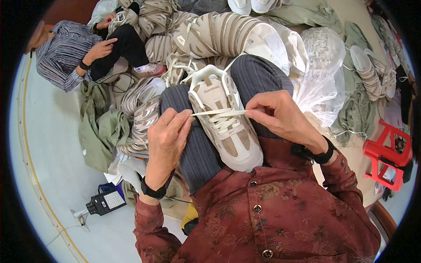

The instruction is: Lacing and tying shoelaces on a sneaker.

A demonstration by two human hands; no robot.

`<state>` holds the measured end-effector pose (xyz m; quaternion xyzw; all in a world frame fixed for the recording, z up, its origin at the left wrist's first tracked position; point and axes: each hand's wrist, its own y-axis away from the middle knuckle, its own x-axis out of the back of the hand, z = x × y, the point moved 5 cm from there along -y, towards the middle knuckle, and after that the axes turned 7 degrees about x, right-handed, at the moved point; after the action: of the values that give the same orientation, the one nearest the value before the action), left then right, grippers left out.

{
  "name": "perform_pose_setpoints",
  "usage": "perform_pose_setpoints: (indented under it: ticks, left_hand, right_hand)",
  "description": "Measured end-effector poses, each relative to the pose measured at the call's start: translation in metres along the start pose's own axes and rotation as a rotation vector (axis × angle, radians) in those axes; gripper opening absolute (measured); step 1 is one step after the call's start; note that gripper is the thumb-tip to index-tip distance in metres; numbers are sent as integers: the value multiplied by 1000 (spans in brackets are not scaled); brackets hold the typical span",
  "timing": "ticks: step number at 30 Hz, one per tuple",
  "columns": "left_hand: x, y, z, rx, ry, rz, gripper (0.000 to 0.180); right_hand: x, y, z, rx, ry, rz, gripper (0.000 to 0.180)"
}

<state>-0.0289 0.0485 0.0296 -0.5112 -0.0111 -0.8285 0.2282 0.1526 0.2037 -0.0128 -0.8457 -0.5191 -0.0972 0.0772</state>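
A beige and white sneaker (228, 138) rests between my thighs, its toe toward my body and its tongue away from me. Cream shoelace (226, 125) crosses the lower part of its throat in several rows. My left hand (169, 131) pinches one end of the lace just left of the shoe. On the other side, my right hand (274, 113) pinches the lace between thumb and forefinger. Between the two hands the lace runs nearly straight and taut across the shoe, below the tongue. The upper eyelets show no lace through them.
Stacked beige sneakers (215, 35) lie beyond my knees, more (140, 116) at the left. A clear plastic bag (322, 65) and green cloth (357, 101) are at the right, near a red stool (388, 153). Another person (72, 55) sits far left, handling a shoe. A lamp-like panel (107, 201) lies lower left.
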Motion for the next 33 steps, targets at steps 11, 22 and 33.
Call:
perform_pose_setpoints:
  ticks: [11,22,33]
  left_hand:
    - [-13,4,-22,228,138,-265,17]
    - [5,5,-22,301,279,-343,7]
    - [47,50,-75,629,923,-168,20]
  right_hand:
    - [18,-17,12,199,286,100,11]
    - [67,10,56,20,337,75,8]
    - [131,75,189,-545,209,244,19]
